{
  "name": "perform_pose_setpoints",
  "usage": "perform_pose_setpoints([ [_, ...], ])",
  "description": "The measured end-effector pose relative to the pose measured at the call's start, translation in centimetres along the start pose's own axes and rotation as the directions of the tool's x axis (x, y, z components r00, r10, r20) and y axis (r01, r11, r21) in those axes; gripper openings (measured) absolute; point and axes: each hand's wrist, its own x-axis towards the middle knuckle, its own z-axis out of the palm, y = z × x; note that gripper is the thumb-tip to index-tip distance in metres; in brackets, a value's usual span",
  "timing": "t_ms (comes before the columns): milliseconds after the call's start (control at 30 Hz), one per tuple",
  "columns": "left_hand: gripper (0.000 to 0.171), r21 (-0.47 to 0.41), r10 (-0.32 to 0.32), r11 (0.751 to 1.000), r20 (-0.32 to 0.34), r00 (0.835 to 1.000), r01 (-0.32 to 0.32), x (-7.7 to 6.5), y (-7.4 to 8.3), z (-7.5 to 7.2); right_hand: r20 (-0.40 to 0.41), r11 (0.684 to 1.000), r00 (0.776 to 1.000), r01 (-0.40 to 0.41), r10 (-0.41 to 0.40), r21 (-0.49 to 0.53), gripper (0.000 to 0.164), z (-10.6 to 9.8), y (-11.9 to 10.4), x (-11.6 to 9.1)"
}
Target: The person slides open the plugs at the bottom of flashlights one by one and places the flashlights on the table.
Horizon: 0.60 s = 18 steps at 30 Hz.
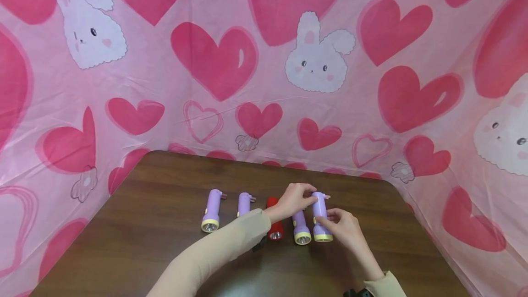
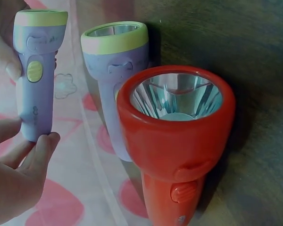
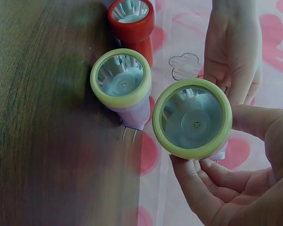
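Note:
Both hands hold one purple flashlight (image 1: 319,212) with a yellow rim, at the right end of a row of flashlights. The left hand (image 1: 294,201) pinches its tail end between thumb and fingers. Near the lens end, the right hand (image 1: 343,226) grips the body with thumb and fingertips. Two metal plug prongs stick out by the tail. In the right wrist view its clear lens (image 3: 193,123) faces the camera. Just left of it lies another purple flashlight (image 1: 302,229), then a red flashlight (image 1: 275,233), partly covered by the left forearm.
Further left on the brown table (image 1: 144,223) lie two more purple flashlights, one at the far left (image 1: 212,210) and one (image 1: 244,204) partly behind the left sleeve (image 1: 222,246). A pink cloth (image 1: 272,72) with hearts and rabbits hangs around the table's back and sides.

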Motion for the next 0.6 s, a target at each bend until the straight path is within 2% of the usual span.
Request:
perform_pose_setpoints([
  [600,0.025,0.095,-0.032,0.995,0.049,0.998,0.028,1.6,-0.3,1.7,0.048,0.998,0.997,-0.059,0.059,-0.009,0.044,-0.1,1.8,0.9],
])
